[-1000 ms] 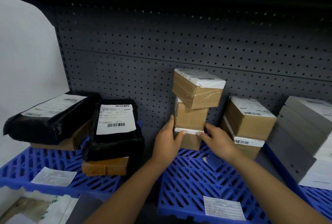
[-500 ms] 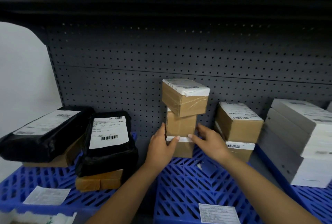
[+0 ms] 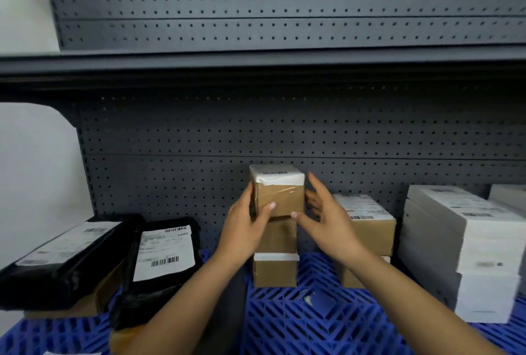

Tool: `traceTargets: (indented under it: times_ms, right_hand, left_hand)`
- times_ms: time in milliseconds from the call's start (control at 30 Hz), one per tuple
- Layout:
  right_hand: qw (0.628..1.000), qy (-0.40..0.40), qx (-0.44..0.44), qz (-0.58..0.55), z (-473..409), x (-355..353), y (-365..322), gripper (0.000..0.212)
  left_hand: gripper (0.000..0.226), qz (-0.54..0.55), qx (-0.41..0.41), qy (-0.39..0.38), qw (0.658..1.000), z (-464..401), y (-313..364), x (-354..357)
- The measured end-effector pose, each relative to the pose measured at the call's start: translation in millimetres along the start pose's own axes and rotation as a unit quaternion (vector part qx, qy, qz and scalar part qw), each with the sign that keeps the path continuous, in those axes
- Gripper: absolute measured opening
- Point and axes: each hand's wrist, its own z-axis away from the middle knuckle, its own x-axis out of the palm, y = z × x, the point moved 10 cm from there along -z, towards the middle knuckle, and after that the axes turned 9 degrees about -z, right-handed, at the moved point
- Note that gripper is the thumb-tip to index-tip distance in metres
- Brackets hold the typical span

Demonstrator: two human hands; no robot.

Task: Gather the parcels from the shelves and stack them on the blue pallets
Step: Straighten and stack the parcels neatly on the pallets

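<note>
On a blue pallet (image 3: 321, 323) under a dark shelf, against grey pegboard (image 3: 284, 126): a stack of three brown cardboard parcels. Top parcel (image 3: 280, 198) taped, white label across its top face, sitting square on the middle parcel (image 3: 277, 236), which sat on the bottom parcel (image 3: 274, 270).

Reaching in from the lower edge, both forearms bare and angled up toward the stack. Left hand (image 3: 246, 229) wrapped against the top parcel's left side, thumb pressed on its front face, fingers hidden behind the box, gripping it. Right hand (image 3: 327, 218) just beside the parcel's right side, fingers spread and straight, thumb tip near the lower right front corner; contact there impossible to confirm.

To the right: another stack of brown labelled boxes (image 3: 370, 226), then taller white boxes (image 3: 466, 246) on a second pallet. To the left: two black mailer bags (image 3: 159, 263) with white barcode labels, lying tilted over flat brown parcels.
</note>
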Motion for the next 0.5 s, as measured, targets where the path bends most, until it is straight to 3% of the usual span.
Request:
traceTargets:
  times_ms: [400,500]
  right_hand:
    - [0.999,-0.022,0.016,0.019,-5,11,9,0.082]
    - [0.999,-0.02,0.039,0.023,-5,12,17,0.086]
  left_hand:
    - [0.06,-0.009,-0.015,-0.078,0.997,-3,-6,13]
    - [0.083,-0.004,-0.049,-0.074,0.996,-3,-23,17]
